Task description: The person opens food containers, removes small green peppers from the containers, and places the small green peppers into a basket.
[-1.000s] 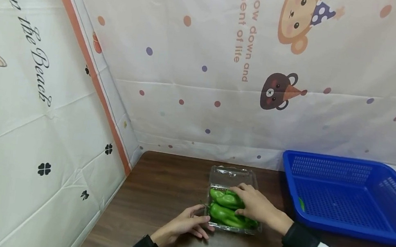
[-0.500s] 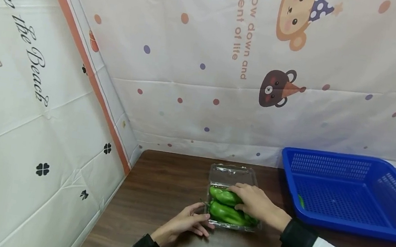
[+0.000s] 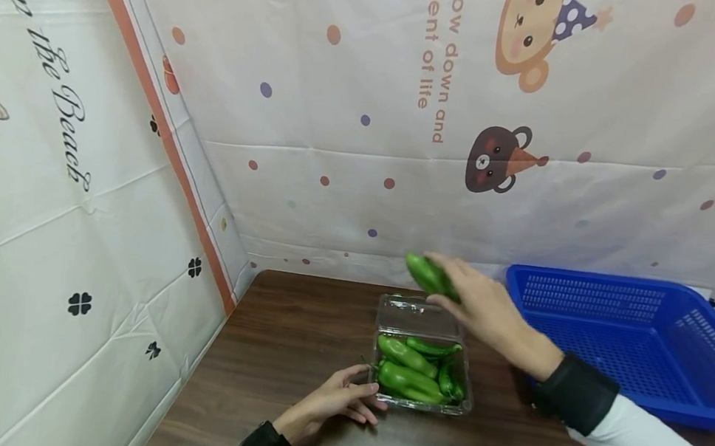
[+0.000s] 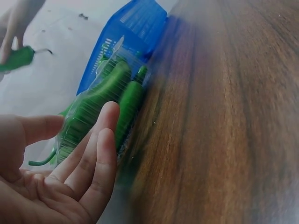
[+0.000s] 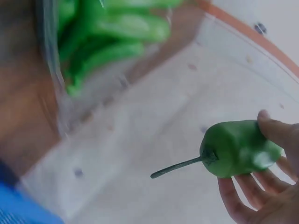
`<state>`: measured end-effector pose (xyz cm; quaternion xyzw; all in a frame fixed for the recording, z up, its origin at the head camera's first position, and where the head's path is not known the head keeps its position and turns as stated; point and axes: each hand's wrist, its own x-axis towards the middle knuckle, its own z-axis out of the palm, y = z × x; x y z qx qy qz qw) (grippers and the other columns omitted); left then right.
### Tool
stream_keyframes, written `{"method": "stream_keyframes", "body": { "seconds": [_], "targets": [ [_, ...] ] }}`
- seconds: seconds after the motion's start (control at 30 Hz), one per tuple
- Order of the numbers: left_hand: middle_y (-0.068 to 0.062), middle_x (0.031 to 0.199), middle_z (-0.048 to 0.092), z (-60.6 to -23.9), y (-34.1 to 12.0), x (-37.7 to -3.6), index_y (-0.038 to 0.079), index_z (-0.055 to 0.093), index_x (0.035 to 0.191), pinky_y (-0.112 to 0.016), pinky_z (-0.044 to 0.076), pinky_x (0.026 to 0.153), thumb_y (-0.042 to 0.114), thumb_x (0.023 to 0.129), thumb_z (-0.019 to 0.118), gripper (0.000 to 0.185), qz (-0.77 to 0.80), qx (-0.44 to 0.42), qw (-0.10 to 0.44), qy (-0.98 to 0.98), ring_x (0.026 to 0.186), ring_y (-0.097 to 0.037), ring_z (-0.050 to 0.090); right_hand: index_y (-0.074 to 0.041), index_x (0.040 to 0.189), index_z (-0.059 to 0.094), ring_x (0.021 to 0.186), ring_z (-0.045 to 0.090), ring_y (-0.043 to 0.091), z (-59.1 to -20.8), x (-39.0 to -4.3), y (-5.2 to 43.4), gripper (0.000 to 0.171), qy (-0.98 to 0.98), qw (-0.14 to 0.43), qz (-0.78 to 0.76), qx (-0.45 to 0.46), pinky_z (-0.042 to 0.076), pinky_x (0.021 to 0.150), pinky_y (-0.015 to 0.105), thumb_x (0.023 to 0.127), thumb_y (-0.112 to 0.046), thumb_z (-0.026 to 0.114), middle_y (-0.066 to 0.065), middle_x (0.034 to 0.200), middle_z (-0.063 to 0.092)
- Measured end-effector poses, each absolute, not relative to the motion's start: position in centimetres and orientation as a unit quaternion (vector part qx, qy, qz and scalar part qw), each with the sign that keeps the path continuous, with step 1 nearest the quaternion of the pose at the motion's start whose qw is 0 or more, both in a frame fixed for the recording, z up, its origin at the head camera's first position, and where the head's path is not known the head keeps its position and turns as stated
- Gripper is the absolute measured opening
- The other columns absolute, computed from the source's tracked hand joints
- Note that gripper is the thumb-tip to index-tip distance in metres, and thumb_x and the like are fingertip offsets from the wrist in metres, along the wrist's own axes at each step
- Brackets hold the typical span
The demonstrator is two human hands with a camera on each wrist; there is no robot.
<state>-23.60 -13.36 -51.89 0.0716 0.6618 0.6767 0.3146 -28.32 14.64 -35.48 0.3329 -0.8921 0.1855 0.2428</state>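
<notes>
Okay so this looks like the carry step to me: the right hand (image 3: 480, 303) has one green pepper (image 3: 428, 275) clamped between the thumb and fingers, stem poking out free in the right wrist view, up in the air by the folded-back lid (image 3: 413, 317) and well apart from the other peppers (image 3: 408, 356) sitting in the clear box (image 3: 420, 407). Left hand (image 3: 341, 398) is at the box's near left corner, thumb spread apart from the loosely bent fingers, can't tell if it's actually pressing or just resting there. Next move, I reckon, calls for keeping the pepper high enough to clear the lid and, if it's headed for the blue basket (image 3: 643, 407) on the right, over that rim too, then a gentle release while the left steadies the box
</notes>
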Motion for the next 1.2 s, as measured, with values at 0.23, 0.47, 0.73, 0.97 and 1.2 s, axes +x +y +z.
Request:
{"method": "stream_keyframes", "body": {
  "seconds": [0.23,0.47,0.73,0.97,1.2],
  "targets": [
    [-0.020,0.116,0.076,-52.0,-13.2,-23.5,-0.004,0.010,0.162,-0.021,0.060,0.071,0.033,0.104,0.061,0.086,0.683,0.064,0.311,0.657,0.073,-0.006,0.074,-0.009,0.146,0.052,0.091,0.070,0.039,-30.3,-28.9,18.4,0.065,-0.889,0.309,0.179,0.288,0.060,0.066,0.054,0.088,-0.014,0.082,0.024,0.120,0.068],
    [-0.020,0.117,0.075,-52.0,-13.3,-23.3,-0.003,0.010,0.162,-0.022,0.061,0.072,0.034,0.105,0.060,0.085,0.678,0.065,0.310,0.663,0.075,-0.007,0.075,-0.005,0.148,0.050,0.092,0.068,0.041,-28.4,-29.1,22.4,0.067,-0.912,0.296,0.195,0.207,0.057,0.068,0.055,0.089,-0.016,0.081,0.029,0.122,0.066],
    [-0.018,0.115,0.076,-52.0,-13.3,-23.4,-0.003,0.012,0.162,-0.022,0.061,0.073,0.034,0.105,0.059,0.083,0.676,0.068,0.309,0.666,0.075,-0.007,0.075,-0.003,0.148,0.048,0.091,0.068,0.047,-28.6,-28.8,26.2,0.070,-0.931,0.273,0.203,0.132,0.056,0.058,0.051,0.089,-0.021,0.081,0.036,0.113,0.066],
    [-0.017,0.115,0.076,-51.8,-13.3,-23.4,-0.003,0.012,0.162,-0.021,0.061,0.073,0.033,0.105,0.059,0.082,0.677,0.066,0.311,0.663,0.075,-0.007,0.075,-0.002,0.148,0.046,0.084,0.068,0.047,-29.0,-28.9,27.7,0.069,-0.944,0.236,0.211,0.090,0.049,0.049,0.038,0.091,-0.026,0.077,0.039,0.111,0.065],
    [-0.019,0.116,0.076,-51.7,-13.2,-23.4,-0.003,0.012,0.162,-0.021,0.060,0.072,0.033,0.105,0.059,0.082,0.677,0.069,0.313,0.663,0.075,-0.007,0.075,0.001,0.148,0.044,0.073,0.065,0.038,-29.2,-29.1,28.6,0.071,-0.952,0.208,0.215,0.067,0.045,0.048,0.034,0.092,-0.030,0.075,0.040,0.112,0.063]
  ]
}}
